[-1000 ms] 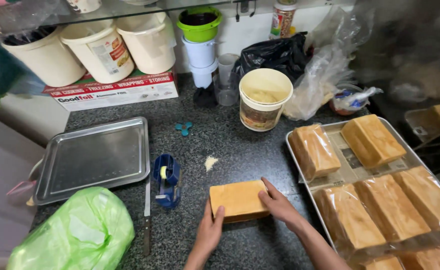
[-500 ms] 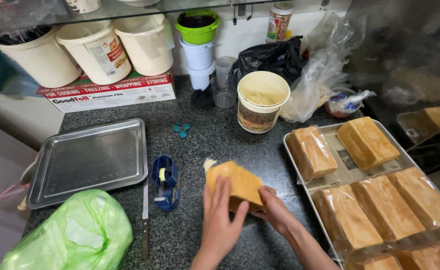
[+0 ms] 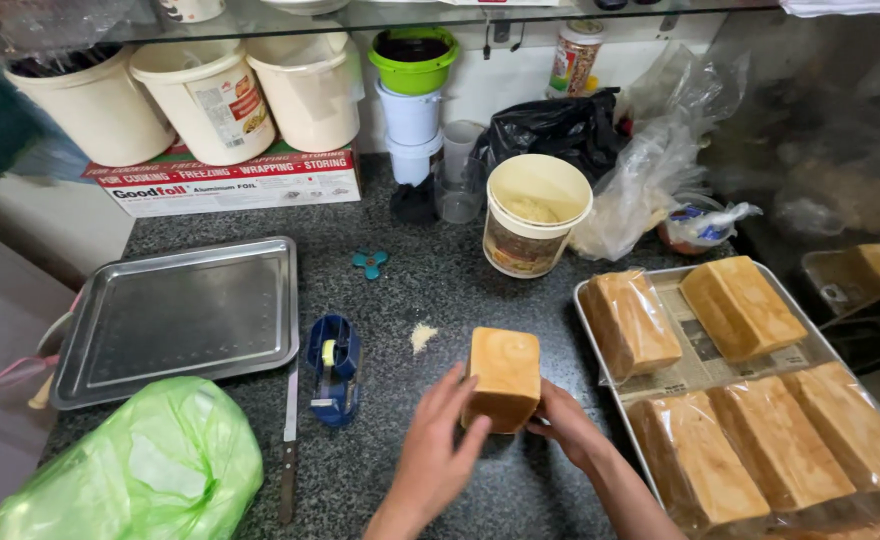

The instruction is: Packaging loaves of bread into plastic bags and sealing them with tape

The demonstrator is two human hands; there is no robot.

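Observation:
A bare golden-brown loaf of bread [image 3: 504, 377] stands on end on the dark granite counter [image 3: 430, 270]. My left hand [image 3: 438, 447] holds its left side and my right hand [image 3: 565, 427] holds its right lower edge. To the right lies a metal tray [image 3: 702, 355] lined with paper, carrying several loaves wrapped in clear plastic [image 3: 630, 320]. A small heap of crumbs [image 3: 422, 336] lies on the counter just behind the loaf.
An empty steel tray [image 3: 180, 315] sits at the left, with a blue tape dispenser [image 3: 333, 368] and a knife [image 3: 288, 445] beside it. A green plastic bag [image 3: 130, 470] fills the near left. A cream tub [image 3: 532, 213], buckets, a foil box [image 3: 230, 183] and bags line the back.
The loaf lay flat on the counter under both hands a second ago. It has been tipped up and turned, and now stands on end between my hands.

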